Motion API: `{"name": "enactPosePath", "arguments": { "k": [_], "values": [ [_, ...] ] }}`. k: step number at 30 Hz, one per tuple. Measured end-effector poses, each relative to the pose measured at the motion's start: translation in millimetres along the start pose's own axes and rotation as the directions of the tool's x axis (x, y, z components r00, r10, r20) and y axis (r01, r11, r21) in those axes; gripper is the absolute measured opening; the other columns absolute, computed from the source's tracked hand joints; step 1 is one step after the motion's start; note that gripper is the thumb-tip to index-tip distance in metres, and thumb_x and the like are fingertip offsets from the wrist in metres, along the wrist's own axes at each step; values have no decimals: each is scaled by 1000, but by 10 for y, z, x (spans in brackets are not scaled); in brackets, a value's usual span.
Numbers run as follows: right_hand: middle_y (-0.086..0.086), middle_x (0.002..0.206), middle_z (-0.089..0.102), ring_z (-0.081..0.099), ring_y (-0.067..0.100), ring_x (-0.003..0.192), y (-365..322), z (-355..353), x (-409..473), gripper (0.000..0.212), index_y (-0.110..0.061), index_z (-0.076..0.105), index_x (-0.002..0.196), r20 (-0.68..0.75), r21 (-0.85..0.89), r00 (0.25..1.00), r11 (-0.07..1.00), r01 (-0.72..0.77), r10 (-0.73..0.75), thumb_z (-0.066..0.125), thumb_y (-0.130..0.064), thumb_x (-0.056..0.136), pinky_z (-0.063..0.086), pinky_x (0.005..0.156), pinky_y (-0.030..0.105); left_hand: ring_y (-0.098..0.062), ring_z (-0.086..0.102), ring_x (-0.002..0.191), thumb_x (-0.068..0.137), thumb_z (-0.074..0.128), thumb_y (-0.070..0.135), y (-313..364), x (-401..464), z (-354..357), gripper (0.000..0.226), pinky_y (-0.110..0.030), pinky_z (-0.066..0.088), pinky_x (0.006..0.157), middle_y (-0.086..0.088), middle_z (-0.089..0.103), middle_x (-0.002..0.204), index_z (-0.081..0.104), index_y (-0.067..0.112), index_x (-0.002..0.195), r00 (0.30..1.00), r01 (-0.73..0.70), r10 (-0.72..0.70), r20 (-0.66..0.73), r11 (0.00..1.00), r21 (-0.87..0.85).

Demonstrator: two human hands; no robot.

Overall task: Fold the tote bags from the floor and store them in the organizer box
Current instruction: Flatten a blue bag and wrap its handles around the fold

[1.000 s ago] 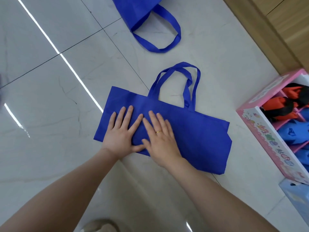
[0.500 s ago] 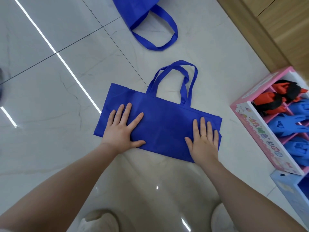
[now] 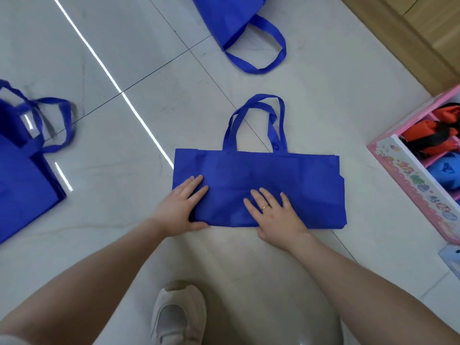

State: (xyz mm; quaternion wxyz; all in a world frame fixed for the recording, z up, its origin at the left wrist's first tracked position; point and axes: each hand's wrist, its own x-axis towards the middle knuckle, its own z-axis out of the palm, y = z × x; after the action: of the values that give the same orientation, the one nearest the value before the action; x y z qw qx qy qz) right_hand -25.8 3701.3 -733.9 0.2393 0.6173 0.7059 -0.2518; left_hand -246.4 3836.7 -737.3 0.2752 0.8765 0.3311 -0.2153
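Head view: a blue tote [image 3: 258,185] is lying flat on the tiled floor [image 3: 129,58], folded into a wide band, its two handles [image 3: 256,120] looping away from the person. The left hand [image 3: 183,207] is pinching the band's near-left corner, thumb at the near edge and fingers [image 3: 196,185] lying on top, so those fingers are closing on the tote. The right hand [image 3: 276,215] is pressing flat on the fabric just beside the middle of the near edge, fingers spread wide and holding nothing, a ring [image 3: 265,208] showing on one of them. The two hands are sitting apart on the band, both bare forearms reaching in from below. A second tote [image 3: 229,18] is lying farther off at the top, one handle looping toward us, and a third [image 3: 22,175] is lying at the left edge, well apart from the folded one. At the right edge a pink organizer [image 3: 413,185] is sitting on the floor, its compartments holding orange-and-black and blue folded bags. A pale shoe [image 3: 178,314] is showing at the bottom, between the forearms.
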Motion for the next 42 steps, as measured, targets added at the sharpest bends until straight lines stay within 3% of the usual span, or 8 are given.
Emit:
{"name": "enactPosePath", "arguments": {
  "k": [8, 13, 16, 19, 27, 33, 38, 42],
  "values": [
    [10, 159, -8, 9, 25, 146, 28, -271, 31, 54, -5, 19, 147, 86, 158, 996, 986, -53, 40, 31, -1, 94, 38, 105, 42, -23, -9, 145, 79, 45, 50, 16, -18, -119, 90, -30, 3, 117, -3, -15, 157, 1, 19, 151, 994, -24, 3, 113, 983, 180],
    [10, 156, 20, 39, 27, 133, 396, -524, 163, 35, -6, 47, 131, 175, 437, 984, 892, -113, 39, 36, -20, 101, 38, 103, 37, -19, 31, 138, 69, 39, 41, -76, -17, -360, 73, -22, 28, 107, -1, 36, 149, 47, 14, 136, 991, 122, -93, 97, 923, -364],
    [9, 107, 61, 56, 28, 103, 527, -636, 251, 29, -8, 54, 102, 112, 563, 981, 803, -195, 159, 37, -31, 101, 43, 82, 37, -17, 62, 92, 82, 64, 35, -209, 11, -452, 24, -17, 43, 73, 3, 68, 99, 68, 17, 98, 944, 194, -326, -46, 662, -724],
    [2, 76, 51, 50, 23, 78, 621, -698, 377, 34, -13, 43, 78, 74, 533, 958, 801, -273, 277, 34, -38, 101, 38, 64, 35, -12, 63, 86, 89, 62, 21, -261, 61, -421, 11, -18, 45, 72, 7, 69, 91, 67, 22, 98, 880, 187, -460, -115, 559, -808],
    [8, 126, 42, 56, 26, 94, 660, -724, 725, 38, -11, 52, 114, -121, 210, 919, 915, -346, 375, 34, -42, 100, 37, 62, 32, -29, 55, 86, 97, 43, 29, -129, 418, -283, 27, -33, 37, 67, -7, 54, 108, 58, 7, 100, 726, 499, -645, -238, 732, -463],
    [6, 116, 53, 51, 22, 101, 764, -727, 855, 36, -14, 55, 112, -223, 151, 921, 945, -291, 319, 39, -43, 98, 39, 71, 31, -30, 53, 89, 90, 51, 17, -55, 458, -280, 31, -36, 40, 69, -8, 53, 113, 46, 10, 120, 666, 497, -694, -273, 686, -531],
    [5, 114, 57, 49, 22, 106, 697, -615, 796, 37, -15, 54, 113, -225, 108, 928, 955, -278, 295, 37, -44, 99, 38, 87, 32, -34, 49, 95, 54, 67, 0, 113, 566, -101, 50, -43, 45, 81, -19, 51, 113, 62, 11, 103, 813, 180, -40, -582, 966, 185],
    [5, 118, 53, 48, 23, 107, 512, -473, 713, 35, -16, 51, 115, -231, 194, 881, 906, -375, 414, 38, -44, 98, 40, 88, 38, -38, 44, 122, 80, 69, 32, 740, 668, -48, 52, -45, 42, 95, -21, 46, 130, 53, 15, 126, 926, 259, -263, -271, 965, -51]
  ]
}}
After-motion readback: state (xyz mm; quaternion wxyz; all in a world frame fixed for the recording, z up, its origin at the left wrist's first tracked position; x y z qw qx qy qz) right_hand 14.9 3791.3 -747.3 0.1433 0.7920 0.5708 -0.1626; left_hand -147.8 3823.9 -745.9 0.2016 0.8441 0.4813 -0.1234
